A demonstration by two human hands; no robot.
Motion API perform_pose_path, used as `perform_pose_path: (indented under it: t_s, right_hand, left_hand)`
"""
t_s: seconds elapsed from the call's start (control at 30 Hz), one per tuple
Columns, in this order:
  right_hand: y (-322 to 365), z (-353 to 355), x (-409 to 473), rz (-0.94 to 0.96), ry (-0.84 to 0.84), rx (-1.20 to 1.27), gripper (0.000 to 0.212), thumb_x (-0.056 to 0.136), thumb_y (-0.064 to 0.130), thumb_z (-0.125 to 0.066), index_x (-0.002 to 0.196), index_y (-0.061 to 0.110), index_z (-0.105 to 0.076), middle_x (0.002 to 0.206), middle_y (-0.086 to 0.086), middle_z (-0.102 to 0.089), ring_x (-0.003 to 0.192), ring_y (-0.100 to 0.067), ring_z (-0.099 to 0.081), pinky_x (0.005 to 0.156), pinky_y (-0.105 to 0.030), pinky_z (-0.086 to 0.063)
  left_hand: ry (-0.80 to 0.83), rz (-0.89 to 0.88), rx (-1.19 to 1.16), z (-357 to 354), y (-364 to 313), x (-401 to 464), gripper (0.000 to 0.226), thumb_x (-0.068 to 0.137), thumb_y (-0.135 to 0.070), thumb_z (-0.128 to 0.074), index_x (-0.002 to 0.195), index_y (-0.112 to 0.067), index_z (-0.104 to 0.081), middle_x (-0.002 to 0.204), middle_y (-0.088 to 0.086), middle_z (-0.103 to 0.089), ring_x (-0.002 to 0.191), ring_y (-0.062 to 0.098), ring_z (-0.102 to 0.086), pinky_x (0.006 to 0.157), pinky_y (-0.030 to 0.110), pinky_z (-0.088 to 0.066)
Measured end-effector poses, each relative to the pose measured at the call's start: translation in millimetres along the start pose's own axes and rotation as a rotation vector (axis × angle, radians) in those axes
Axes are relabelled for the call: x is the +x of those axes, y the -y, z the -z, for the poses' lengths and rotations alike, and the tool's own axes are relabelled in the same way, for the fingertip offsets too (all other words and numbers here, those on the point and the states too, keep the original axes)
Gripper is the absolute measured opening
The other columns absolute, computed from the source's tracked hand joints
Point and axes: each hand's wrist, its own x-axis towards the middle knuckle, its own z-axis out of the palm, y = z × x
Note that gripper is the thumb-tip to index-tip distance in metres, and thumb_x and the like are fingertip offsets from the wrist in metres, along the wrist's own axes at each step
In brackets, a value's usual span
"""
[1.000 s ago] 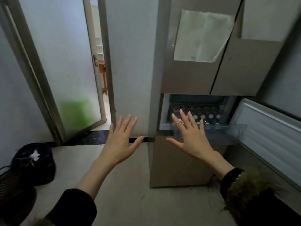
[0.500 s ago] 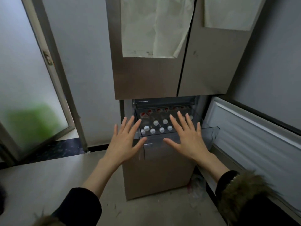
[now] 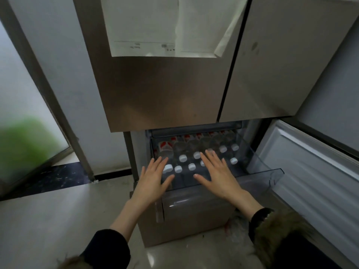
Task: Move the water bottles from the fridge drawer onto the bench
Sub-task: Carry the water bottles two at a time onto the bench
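A clear fridge drawer is pulled out below the closed upper fridge doors. Inside stand several water bottles with white caps and red labels, packed in rows. My left hand hovers flat over the drawer's front left corner, fingers straight, holding nothing. My right hand is spread over the front middle bottles, fingers straight, also holding nothing. Both hands hide a few caps. No bench is in view.
The lower fridge door swings open at the right, close to my right sleeve. Papers hang on the upper fridge door. A frosted glass door stands at the left. Pale floor lies in front.
The view has swung right and closer to the fridge. Both hands, still spread flat, have moved forward and now sit over the open drawer and its bottles.
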Motion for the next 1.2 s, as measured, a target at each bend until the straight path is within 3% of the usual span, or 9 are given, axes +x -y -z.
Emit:
perform_pose_path:
  t_s: [0.17,0.3,0.43,0.57,0.73,0.8,0.93,1.07,1.2]
  right_hand:
    - [-13,-17,38,0.031,0.111,0.117,0.07,0.094,0.046,-0.043,0.15,0.016,-0.011,0.159,-0.001,-0.007,0.146,-0.015,-0.001,0.117,-0.03,-0.006]
    - [-22,-34,81,-0.06,0.17,0.312,0.062,0.094,0.038,-0.05,0.145,0.012,-0.028,0.151,-0.008,-0.031,0.14,-0.022,-0.027,0.111,-0.032,-0.025]
    - [-27,-57,132,-0.299,0.254,0.62,0.045,0.095,0.033,-0.049,0.127,0.002,-0.051,0.111,-0.011,-0.059,0.107,-0.023,-0.055,0.093,-0.032,-0.043]
    - [-24,-73,163,-0.434,0.263,0.876,0.029,0.093,0.026,-0.05,0.113,0.007,-0.061,0.116,-0.013,-0.061,0.108,-0.03,-0.057,0.095,-0.045,-0.048]
    - [-19,-92,173,-0.558,0.28,1.133,0.026,0.093,0.02,-0.053,0.116,0.009,-0.057,0.115,-0.008,-0.062,0.105,-0.026,-0.061,0.09,-0.038,-0.053]
    - [-17,-94,177,-0.601,0.259,1.172,0.017,0.092,0.022,-0.055,0.105,0.012,-0.059,0.111,-0.007,-0.062,0.102,-0.025,-0.062,0.09,-0.038,-0.053]
    - [-17,-92,178,-0.663,0.264,1.32,0.003,0.09,0.015,-0.058,0.093,0.015,-0.058,0.103,-0.008,-0.063,0.097,-0.023,-0.061,0.088,-0.036,-0.053]
    - [-22,-83,169,-0.666,0.295,1.349,0.009,0.088,0.01,-0.061,0.097,0.012,-0.06,0.088,-0.004,-0.062,0.074,-0.012,-0.058,0.064,-0.022,-0.052]
    - [-29,-69,158,-0.67,0.349,1.31,0.012,0.086,0.012,-0.065,0.079,0.011,-0.056,0.072,-0.002,-0.056,0.064,-0.009,-0.055,0.056,-0.018,-0.05]
  left_hand:
    - [-0.017,0.064,-0.174,-20,0,35,0.054,0.092,-0.019,-0.053,0.142,-0.016,-0.033,0.148,0.006,-0.035,0.137,0.021,-0.033,0.111,0.031,-0.027]
    - [0.035,0.196,-0.212,-45,-5,69,0.058,0.088,-0.009,-0.055,0.141,-0.009,-0.031,0.144,0.013,-0.038,0.133,0.026,-0.037,0.109,0.032,-0.029]
    - [0.138,0.45,-0.273,-63,-9,98,0.061,0.09,-0.01,-0.053,0.141,-0.005,-0.02,0.138,0.02,-0.042,0.125,0.033,-0.044,0.1,0.035,-0.036]
    - [0.102,0.664,-0.366,-79,-8,119,0.063,0.089,-0.015,-0.055,0.14,0.0,-0.021,0.137,0.021,-0.044,0.123,0.034,-0.046,0.101,0.035,-0.038]
    - [-0.106,0.852,-0.512,-92,-13,131,0.047,0.086,-0.013,-0.058,0.128,-0.002,-0.04,0.128,0.02,-0.053,0.116,0.034,-0.052,0.094,0.035,-0.043]
    - [-0.163,0.888,-0.547,-92,-16,134,0.042,0.085,-0.01,-0.059,0.124,-0.002,-0.045,0.124,0.018,-0.056,0.112,0.033,-0.054,0.09,0.034,-0.045]
    - [-0.233,0.966,-0.625,-88,-23,131,0.048,0.082,-0.008,-0.065,0.121,0.001,-0.038,0.125,0.022,-0.053,0.113,0.036,-0.053,0.09,0.037,-0.045]
    - [-0.245,0.964,-0.678,-82,-24,121,0.056,0.077,-0.014,-0.071,0.118,-0.002,-0.035,0.121,0.02,-0.054,0.108,0.034,-0.056,0.09,0.04,-0.049]
    - [-0.209,0.864,-0.655,-69,-27,104,0.061,0.073,-0.019,-0.072,0.119,-0.001,-0.037,0.111,0.013,-0.056,0.099,0.03,-0.059,0.079,0.033,-0.051]
